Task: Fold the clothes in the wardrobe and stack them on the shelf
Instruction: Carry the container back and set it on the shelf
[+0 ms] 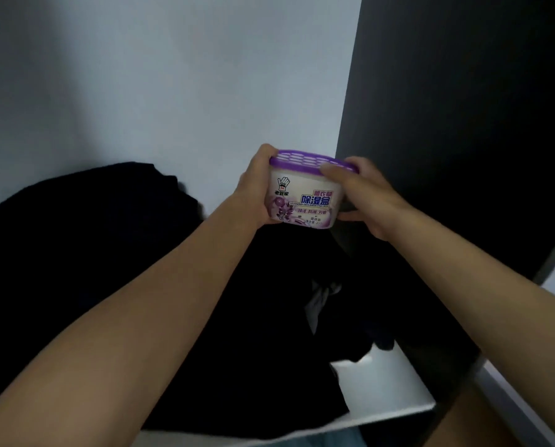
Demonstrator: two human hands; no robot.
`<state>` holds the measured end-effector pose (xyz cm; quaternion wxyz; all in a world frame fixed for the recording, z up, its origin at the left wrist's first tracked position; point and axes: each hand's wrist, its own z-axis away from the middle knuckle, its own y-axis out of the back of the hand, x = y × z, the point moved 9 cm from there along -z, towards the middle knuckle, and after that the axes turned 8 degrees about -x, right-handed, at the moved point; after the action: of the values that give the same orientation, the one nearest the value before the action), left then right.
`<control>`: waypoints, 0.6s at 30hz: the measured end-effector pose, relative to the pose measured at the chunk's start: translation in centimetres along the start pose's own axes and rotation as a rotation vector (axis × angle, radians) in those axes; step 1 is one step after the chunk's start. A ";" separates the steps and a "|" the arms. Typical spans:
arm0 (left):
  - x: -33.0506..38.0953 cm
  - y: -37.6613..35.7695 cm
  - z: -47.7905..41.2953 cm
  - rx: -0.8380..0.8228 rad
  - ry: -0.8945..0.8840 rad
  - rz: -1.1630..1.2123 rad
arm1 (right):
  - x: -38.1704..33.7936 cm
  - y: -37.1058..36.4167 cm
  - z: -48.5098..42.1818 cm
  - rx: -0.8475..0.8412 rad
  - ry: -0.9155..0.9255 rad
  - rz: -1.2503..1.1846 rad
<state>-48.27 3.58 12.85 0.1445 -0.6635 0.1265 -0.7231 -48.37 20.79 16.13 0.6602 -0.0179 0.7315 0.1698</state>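
A white dehumidifier tub point(305, 196) with a purple perforated lid is held up between both of my hands, above the shelf near its back right corner. My left hand point(253, 191) grips its left side and my right hand point(363, 195) grips its right side, thumb over the lid. Below, a heap of black clothes point(102, 250) lies unfolded across the white shelf point(389, 382). Another dark garment point(327, 304) with a pale patch sits under my forearms.
The pale back wall point(173, 85) of the wardrobe rises behind the clothes. A dark side panel point(463, 124) closes off the right. The shelf's front edge point(334, 424) runs along the bottom, with a bare white patch at the front right.
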 end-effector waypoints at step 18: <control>-0.5 0.4 -18.2 -0.094 0.011 0.051 | -0.6 0.9 -18.5 0.095 0.090 1.090</control>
<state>-66.35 3.23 10.63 0.1310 -0.6622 0.1781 -0.7159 -66.28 16.48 18.17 0.4446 0.3862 0.6692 0.4532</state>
